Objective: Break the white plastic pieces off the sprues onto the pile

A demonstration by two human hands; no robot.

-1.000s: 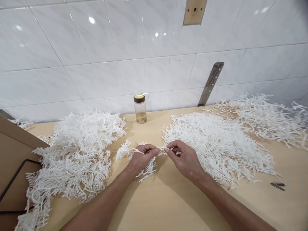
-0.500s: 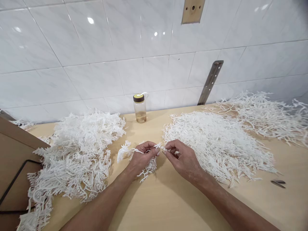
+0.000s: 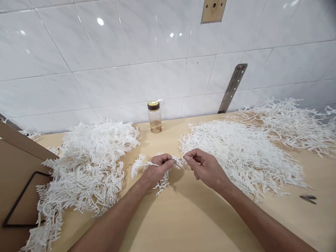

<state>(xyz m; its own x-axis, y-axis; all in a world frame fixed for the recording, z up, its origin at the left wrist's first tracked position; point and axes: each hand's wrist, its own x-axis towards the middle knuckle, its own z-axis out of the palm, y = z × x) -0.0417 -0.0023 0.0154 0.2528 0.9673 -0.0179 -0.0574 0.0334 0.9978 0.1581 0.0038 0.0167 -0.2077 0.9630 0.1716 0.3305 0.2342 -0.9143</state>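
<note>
Two hands (image 3: 181, 167) on unlabelled white sprig (image 3: 147, 164)

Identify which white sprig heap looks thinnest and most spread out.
The far-right heap by the wall: bare tabletop shows through its loose strands, while the left heap and middle heap are dense.

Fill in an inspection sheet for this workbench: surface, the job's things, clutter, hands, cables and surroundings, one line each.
Surface: light wooden table, bare in the front middle.
Job's things: white branched plastic sprig held over the table; left pile, middle pile and far right pile of the same pieces.
Clutter: clear bottle by the wall; small dark metal tool at the right; cardboard box at the left.
Hands: left hand grips the sprig; right hand pinches its tip.
Cables: nothing seen.
Surroundings: white tiled wall with metal bracket.
</note>
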